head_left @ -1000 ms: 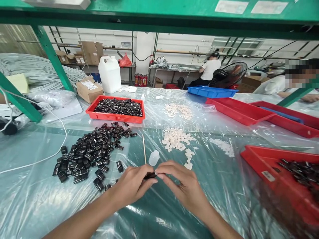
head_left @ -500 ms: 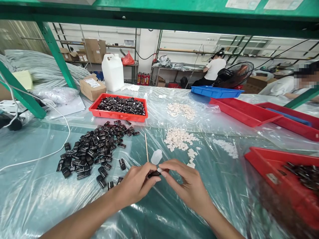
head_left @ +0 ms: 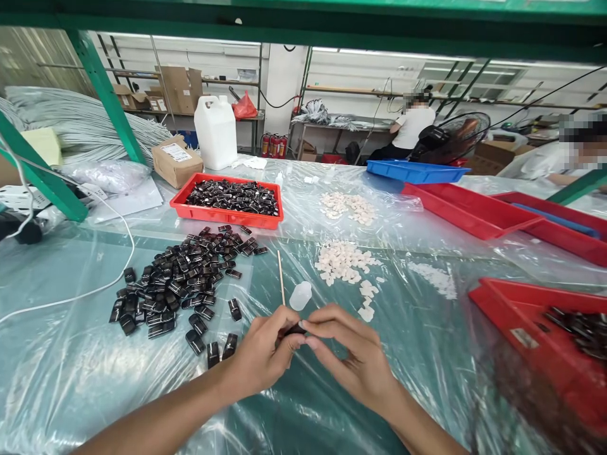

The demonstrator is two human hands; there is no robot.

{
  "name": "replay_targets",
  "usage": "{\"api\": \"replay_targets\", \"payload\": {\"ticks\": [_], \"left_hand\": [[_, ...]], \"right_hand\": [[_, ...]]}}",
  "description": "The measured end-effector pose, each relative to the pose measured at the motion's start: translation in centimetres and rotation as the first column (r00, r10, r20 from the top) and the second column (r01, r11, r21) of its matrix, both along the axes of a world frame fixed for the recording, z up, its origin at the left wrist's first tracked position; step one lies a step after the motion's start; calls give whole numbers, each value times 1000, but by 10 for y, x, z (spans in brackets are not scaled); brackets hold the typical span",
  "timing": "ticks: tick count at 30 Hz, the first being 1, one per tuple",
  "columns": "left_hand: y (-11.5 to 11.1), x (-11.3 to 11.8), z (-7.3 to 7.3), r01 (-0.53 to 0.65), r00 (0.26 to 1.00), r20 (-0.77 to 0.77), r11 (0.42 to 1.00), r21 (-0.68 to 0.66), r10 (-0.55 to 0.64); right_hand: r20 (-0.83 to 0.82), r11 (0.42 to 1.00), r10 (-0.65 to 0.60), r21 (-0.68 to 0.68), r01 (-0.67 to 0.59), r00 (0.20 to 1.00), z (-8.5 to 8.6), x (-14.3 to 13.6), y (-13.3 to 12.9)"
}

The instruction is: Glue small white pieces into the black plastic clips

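Between the thumb and fingers of my left hand is a small black plastic casing, mostly covered by the fingers. My right hand is closed at the casing's right end, its fingertips touching it. Whether a small white piece is still between those fingertips is hidden. Just beyond the hands lies a clear whitish oval piece, with a thin wooden stick beside it. A loose heap of similar black casings spreads to the left. Small cream-white pieces are piled beyond my right hand.
A red tray full of black parts stands at the back left, near a white jug and a cardboard box. Another red tray is at the right. A white cable crosses the left side. Green shelf posts frame the table.
The white piece seen at the right fingertips is now out of sight, and those fingertips have closed in against the casing's end. The view has tilted slightly.
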State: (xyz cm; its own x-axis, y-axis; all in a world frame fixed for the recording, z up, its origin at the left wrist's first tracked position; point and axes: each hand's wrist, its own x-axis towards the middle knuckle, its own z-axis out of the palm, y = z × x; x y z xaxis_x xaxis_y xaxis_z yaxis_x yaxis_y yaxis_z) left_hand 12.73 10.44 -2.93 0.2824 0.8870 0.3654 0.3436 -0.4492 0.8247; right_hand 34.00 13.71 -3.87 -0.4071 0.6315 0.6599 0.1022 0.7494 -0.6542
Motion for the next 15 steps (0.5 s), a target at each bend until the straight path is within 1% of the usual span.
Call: {"api": "replay_targets", "payload": {"ticks": [4,6,9,10,12,13,14,15], "left_hand": [[3,-2,0,-13,1000,28,1000,11,12],[6,-4,1,-41,999,17,999,29,40],[15,-9,2,-70,998,7,996,47,70],[18,-11,2,-74,997,15,996,47,73],[23,-16,-3,-79,996,39,996,45,78],[25,-19,-6,-83,996,38,996,44,82],[27,-22,-10,-77,997,21,996,44,76],[27,-24,-14,-61,998,-6,997,46,62]], "right_hand": [[27,999,45,9,-45,999,0,0,0],[20,998,52,18,-52,998,0,-2,2],[11,1000,25,12,-25,1000,1,1,14],[3,1000,-20,-2,20,1000,1,7,23],[-30,982,-186,-42,184,982,4,28,49],[-54,952,-299,-77,295,953,6,44,67],[-75,909,-411,-111,402,908,8,62,86],[-79,852,-516,-148,502,853,11,81,105]]}}
